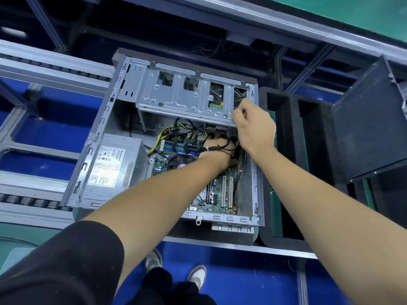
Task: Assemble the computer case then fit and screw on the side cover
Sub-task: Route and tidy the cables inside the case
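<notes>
Nearest the camera, two grey-and-white shoes stand on a blue floor, below a black sleeve on the left arm. Both bare forearms reach up and away into the computer case, which lies on its side, open face up, on a black foam pad at the edge of the bench.

Inside the case, the motherboard shows white expansion slots near its lower edge. To the left sits the silver power supply, with a white label of small print too blurred to read (only a short dark heading shows at its top).

The left hand is deep in the case among black cables; its fingers are hidden, so I cannot tell whether it grips anything. Just beyond it, the right hand has its fingers curled at the right end of the drive cage, seemingly pinching the cage's edge.

Yellow and black wires run under the cage. Farther right, a dark side cover leans upright, well apart from the case, past a black foam frame.
</notes>
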